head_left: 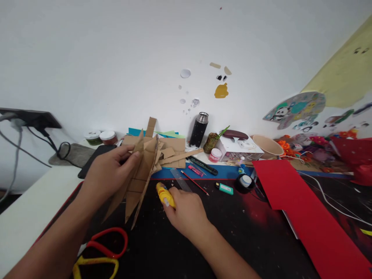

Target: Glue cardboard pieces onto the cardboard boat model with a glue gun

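Fingers [130, 164] of the left hand [106, 174] pinch a tilted cardboard piece [138, 180], perhaps to steady it; at its 4 o'clock, the right hand [188, 213] curls tightly round a yellow tool [166, 197].

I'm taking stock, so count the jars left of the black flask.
2: a green jar and, beside it, a reddish-brown jar, both near the wall beyond the left hand. Others may be hidden behind the hand or the cardboard it holds.
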A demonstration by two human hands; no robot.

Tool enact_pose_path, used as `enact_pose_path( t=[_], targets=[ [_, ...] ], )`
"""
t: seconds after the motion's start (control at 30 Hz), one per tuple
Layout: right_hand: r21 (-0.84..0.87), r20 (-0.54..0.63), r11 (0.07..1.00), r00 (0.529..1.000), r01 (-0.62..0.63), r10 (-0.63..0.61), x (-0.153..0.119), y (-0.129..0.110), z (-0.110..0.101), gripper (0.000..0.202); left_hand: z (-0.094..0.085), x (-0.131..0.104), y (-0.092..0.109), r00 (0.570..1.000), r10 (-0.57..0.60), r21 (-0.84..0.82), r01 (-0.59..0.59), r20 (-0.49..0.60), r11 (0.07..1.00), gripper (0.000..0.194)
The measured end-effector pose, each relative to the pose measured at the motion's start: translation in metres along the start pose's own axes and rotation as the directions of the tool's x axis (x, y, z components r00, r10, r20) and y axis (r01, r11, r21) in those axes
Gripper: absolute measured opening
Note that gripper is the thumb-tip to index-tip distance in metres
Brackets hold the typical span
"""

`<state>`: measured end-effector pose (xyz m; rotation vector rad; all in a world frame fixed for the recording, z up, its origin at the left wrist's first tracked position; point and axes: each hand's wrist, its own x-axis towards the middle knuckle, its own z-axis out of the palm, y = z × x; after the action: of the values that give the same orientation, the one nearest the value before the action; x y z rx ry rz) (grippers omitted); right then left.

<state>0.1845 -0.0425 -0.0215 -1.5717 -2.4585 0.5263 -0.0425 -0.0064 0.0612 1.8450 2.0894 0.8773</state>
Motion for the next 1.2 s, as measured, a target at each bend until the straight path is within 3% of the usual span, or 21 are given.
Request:
enact_pose_path(
  t=[0.27, 0.43, 0.57, 0.73, 0.97, 1.2],
  targets=[
    [0.101, -0.012, 0.986, 0.992, 0.13, -0.129, -0.002, 0.005, 0.007, 0.039, 0.018, -0.007, 0.002, 0.986, 0.162, -0.075, -0.159, 0.027, 0.984, 0.038],
    [0.348, -0.078, 0.927, 0.99, 0.137, -0.117, -0.001, 0.004, 0.001, 0.022, 0.026, -0.008, 0.003, 0.987, 0.142, -0.076, -0.137, 0.072, 0.988, 0.039],
    [0.662, -0.142, 0.747, 0.988, 0.052, 0.057, 0.003, 0.007, 0.0, 0.017, 0.028, -0.008, 0.008, 0.98, 0.157, -0.053, -0.152, 0.12, 0.987, 0.036],
    [0.911, -0.11, 0.411, 0.981, 0.034, 0.162, 0.008, 0.014, 0.006, 0.035, 0.034, -0.015, 0.016, 0.965, 0.168, -0.079, -0.155, 0.201, 0.985, 0.034],
    [0.886, -0.174, 0.463, 0.947, 0.03, 0.271, 0.013, 0.016, 0.009, 0.034, 0.049, -0.028, 0.022, 0.935, 0.237, -0.15, -0.203, 0.263, 0.968, 0.034],
    [0.92, -0.186, 0.39, 0.925, 0.046, 0.331, 0.016, 0.016, 0.005, 0.026, 0.057, -0.036, 0.03, 0.911, 0.283, -0.164, -0.243, 0.301, 0.956, 0.032]
  ],
)
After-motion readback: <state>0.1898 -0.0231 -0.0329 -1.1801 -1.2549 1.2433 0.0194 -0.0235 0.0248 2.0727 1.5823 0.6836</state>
